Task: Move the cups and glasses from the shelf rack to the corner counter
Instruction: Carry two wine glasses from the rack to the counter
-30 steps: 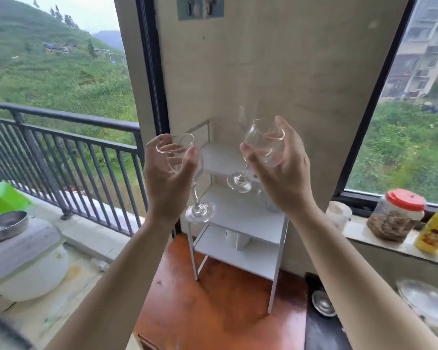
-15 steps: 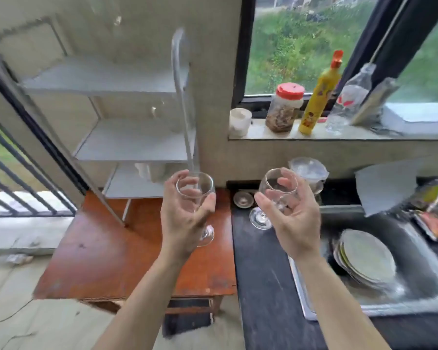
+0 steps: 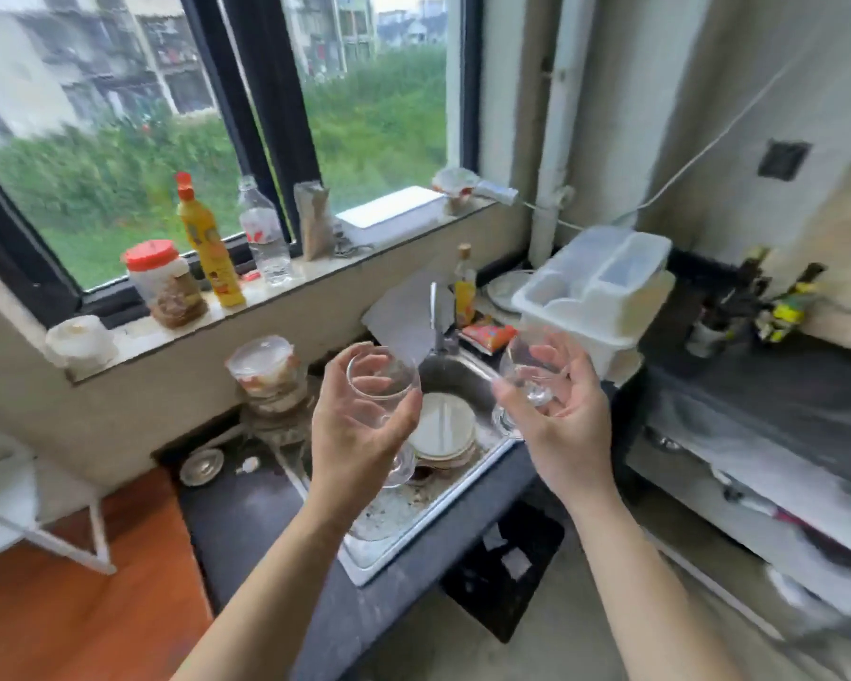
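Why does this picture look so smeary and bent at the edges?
Head view: motion blur smears the right-side counter and the window; the wide lens bows the window frame. Soft daylight, no hard shadows. The left hand and right hand stay sharper, each holding a clear glass.

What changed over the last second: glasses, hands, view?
The view swung right, from the shelf rack to the sink. Both wine glasses travelled along, carried away from the rack. Unchanged: left hand grips one wine glass, right hand the other.
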